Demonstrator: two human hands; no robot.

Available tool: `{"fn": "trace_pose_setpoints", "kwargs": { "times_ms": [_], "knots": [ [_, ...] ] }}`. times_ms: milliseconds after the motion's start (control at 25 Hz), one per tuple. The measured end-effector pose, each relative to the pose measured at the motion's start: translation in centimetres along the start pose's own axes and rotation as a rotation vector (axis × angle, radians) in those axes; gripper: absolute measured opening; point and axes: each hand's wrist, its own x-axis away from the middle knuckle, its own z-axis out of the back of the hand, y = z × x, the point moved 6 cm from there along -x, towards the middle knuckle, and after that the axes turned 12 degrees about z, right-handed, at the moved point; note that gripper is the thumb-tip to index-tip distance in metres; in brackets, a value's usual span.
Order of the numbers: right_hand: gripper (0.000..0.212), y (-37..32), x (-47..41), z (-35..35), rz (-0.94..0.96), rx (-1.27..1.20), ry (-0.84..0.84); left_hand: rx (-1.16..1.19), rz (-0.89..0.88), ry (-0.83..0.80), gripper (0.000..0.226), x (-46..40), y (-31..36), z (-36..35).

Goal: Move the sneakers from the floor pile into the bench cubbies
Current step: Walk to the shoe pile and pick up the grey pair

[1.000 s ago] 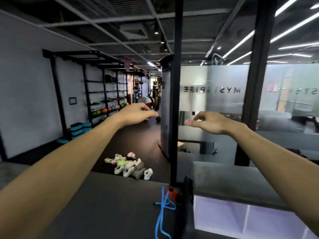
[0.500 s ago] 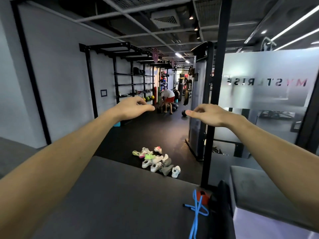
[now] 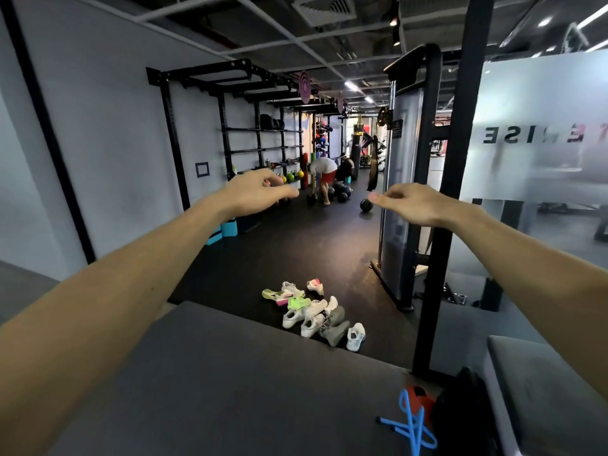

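Both hands, left (image 3: 255, 194) and right (image 3: 416, 204), are held out empty with loosely curled fingers, well apart from the sneakers (image 3: 314, 312) heaped on the floor (image 3: 296, 251) beyond the worktop's (image 3: 230, 373) far edge; they are judged light, soft-sided, best pinched at heel or collar.

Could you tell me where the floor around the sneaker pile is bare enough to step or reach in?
Bare dark floor lies left of the sneakers, toward the teal blocks, and beyond them. The right is tighter, by the machine base and black post.
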Motion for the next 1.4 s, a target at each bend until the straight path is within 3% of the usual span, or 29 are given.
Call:
{"fn": "trace_pose_setpoints", "kwargs": {
  "times_ms": [280,480,600,760,1160,1400],
  "knots": [
    [0.067,7.4,-12.1,-3.0,-0.020,0.016,-0.008,0.036,-0.038,-0.038,0.049,-15.1,-2.0,-4.8],
    [0.068,13.6,-23.4,-5.1,-0.041,0.040,0.063,0.023,-0.067,-0.074,0.059,-29.1,-4.4,-8.1],
    [0.072,17.4,-29.9,-6.2,-0.068,0.036,0.111,0.046,-0.095,-0.101,0.052,-37.2,-5.0,-9.9],
    [0.079,22.7,-37.2,-8.4,-0.106,0.011,0.091,0.068,-0.098,-0.170,0.048,-46.6,-5.1,-13.7],
    [0.072,39.5,-56.5,-10.8,-0.121,0.024,0.078,0.098,-0.129,-0.203,0.048,-70.3,-4.0,-23.8],
    [0.064,45.6,-67.0,-12.0,-0.091,0.042,0.063,0.129,-0.099,-0.206,0.053,-81.7,-4.1,-27.9]
  ]
}}
